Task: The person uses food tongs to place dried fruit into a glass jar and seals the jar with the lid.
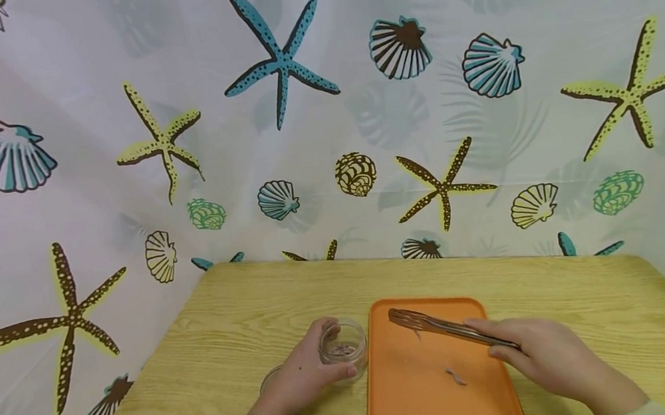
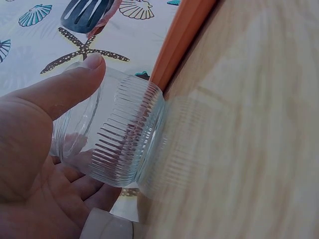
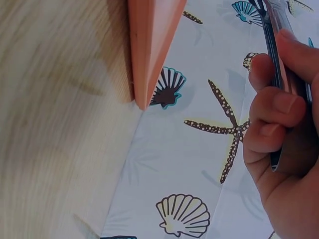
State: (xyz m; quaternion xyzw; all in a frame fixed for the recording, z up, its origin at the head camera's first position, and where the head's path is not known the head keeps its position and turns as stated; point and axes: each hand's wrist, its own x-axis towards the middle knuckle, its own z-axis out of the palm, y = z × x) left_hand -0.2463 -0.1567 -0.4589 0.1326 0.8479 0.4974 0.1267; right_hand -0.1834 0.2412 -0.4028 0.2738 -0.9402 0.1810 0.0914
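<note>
My left hand [image 1: 303, 374] grips a small clear glass jar [image 2: 129, 129] with ribbed sides, thumb and fingers around it, at the left edge of an orange tray [image 1: 424, 412]. Small purplish pieces [image 1: 341, 349] show inside the jar. My right hand [image 1: 553, 353] holds a pair of metal tongs [image 1: 452, 327] with a slotted end, pointing left over the tray. A small grey-purple strip [image 1: 455, 377] lies on the tray below the tongs. Another thin bit [image 1: 418, 335] shows beside the slotted end.
A round clear rim [image 1: 269, 376] shows partly behind my left wrist on the wooden table [image 1: 202, 353]. A white cloth [image 1: 313, 136] printed with starfish and shells hangs behind the table and at both sides.
</note>
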